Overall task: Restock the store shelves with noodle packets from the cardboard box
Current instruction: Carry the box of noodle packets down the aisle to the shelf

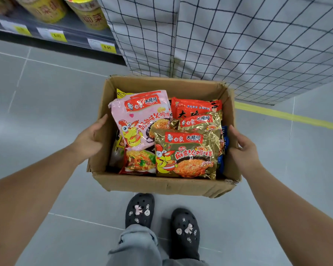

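Even, cool light from overhead fills the scene, and the grey floor [46,104] reads bright with no hot spots. Shadows are soft: a faint 1 lies on the floor under the near wall of the cardboard box [161,186], and the box's inner left wall and near-left corner sit dim. The gold packet [186,154] at the box's near-right corner throws crinkled glare. The pink packet [140,120] shines more mildly. The middle is sharp enough that packet print reads. At the top-left, the shelf [46,29] and its price tags smear into blur. Wide-angle distortion bows the lines of the checked cloth [248,45] and the yellow floor line [288,117].
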Demonstrator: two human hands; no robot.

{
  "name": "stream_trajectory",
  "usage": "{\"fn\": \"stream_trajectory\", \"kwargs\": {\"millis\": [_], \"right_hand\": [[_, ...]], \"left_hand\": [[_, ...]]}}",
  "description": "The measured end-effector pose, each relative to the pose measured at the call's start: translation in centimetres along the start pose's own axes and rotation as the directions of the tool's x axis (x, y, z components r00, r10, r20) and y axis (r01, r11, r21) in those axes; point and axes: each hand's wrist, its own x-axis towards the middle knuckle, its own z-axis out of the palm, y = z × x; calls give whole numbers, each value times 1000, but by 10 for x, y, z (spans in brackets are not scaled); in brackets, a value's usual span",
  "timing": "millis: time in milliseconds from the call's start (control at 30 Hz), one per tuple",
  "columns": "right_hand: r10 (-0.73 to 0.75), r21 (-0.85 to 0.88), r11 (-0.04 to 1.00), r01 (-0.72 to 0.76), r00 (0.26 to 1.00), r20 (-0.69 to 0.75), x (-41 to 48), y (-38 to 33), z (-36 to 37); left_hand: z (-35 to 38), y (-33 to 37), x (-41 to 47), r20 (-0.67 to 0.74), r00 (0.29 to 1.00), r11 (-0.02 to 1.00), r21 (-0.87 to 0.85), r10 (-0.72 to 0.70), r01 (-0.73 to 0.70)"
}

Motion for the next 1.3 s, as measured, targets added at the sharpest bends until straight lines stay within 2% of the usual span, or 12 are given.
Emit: {"fn": "stream_trajectory", "kwargs": {"millis": [167,333,600,933,1033,1300], "right_hand": [[-9,-78,997,18,994,111,-34,-33,29],[-30,-184,980,71,976,214,-68,-95,69],[-116,-381,888,259,926,358,-140,-211,169],[-188,-393,819,418,842,505,-207,-304,349],[-192,-389,808,441,823,535,-220,-340,411],[-185,-372,764,527,731,656,-243,-437,602]], "left_hand": [[-39,-21,-50,-58,984,986,-11,-169,169],[-91,-47,-115,-153,949,958,-127,-274,257],[-190,-115,-195,-227,860,869,-322,-457,376],[-342,-199,-230,-258,812,806,-460,-523,372],[-391,-232,-226,-262,780,779,-476,-569,408],[-523,-326,-198,-294,719,711,-590,-630,382]]}}
